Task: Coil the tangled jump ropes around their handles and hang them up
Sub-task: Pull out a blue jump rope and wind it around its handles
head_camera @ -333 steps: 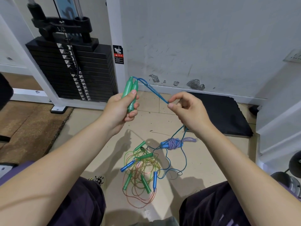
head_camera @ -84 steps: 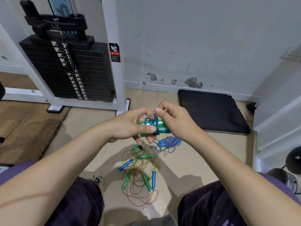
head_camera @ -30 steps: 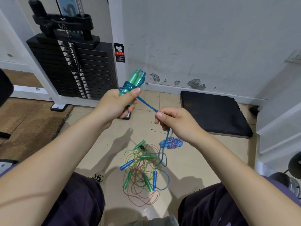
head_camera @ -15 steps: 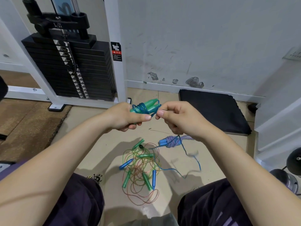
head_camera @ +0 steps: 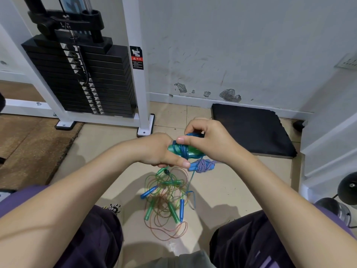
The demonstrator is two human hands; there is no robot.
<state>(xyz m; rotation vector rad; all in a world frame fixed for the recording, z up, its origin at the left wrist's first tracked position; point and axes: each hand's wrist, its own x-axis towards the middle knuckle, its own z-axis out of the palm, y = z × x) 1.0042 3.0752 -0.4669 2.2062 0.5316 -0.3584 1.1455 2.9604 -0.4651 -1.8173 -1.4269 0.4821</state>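
My left hand (head_camera: 154, 149) grips a pair of green handles (head_camera: 191, 152) held level, with blue cord (head_camera: 183, 150) coiled around their middle. Over the coil my right hand (head_camera: 210, 140) pinches the blue cord between thumb and fingers. A loose blue tail (head_camera: 191, 188) hangs from the coil down to the floor. Below lies a tangled pile (head_camera: 166, 200) of green, orange and blue ropes with green and blue handles. A wound rope with blue handles and purple-white cord (head_camera: 202, 165) lies beside the pile.
A black weight stack (head_camera: 81, 78) in a white frame (head_camera: 135, 60) stands at the back left. A black mat (head_camera: 251, 128) lies against the wall. A brown mat (head_camera: 29, 147) covers the floor at left. Dark round objects (head_camera: 347, 188) sit at the right edge. My knees flank the pile.
Both hands have dropped lower with the handles. More blue cord is wound on them, and the loose tail on the floor is shorter.
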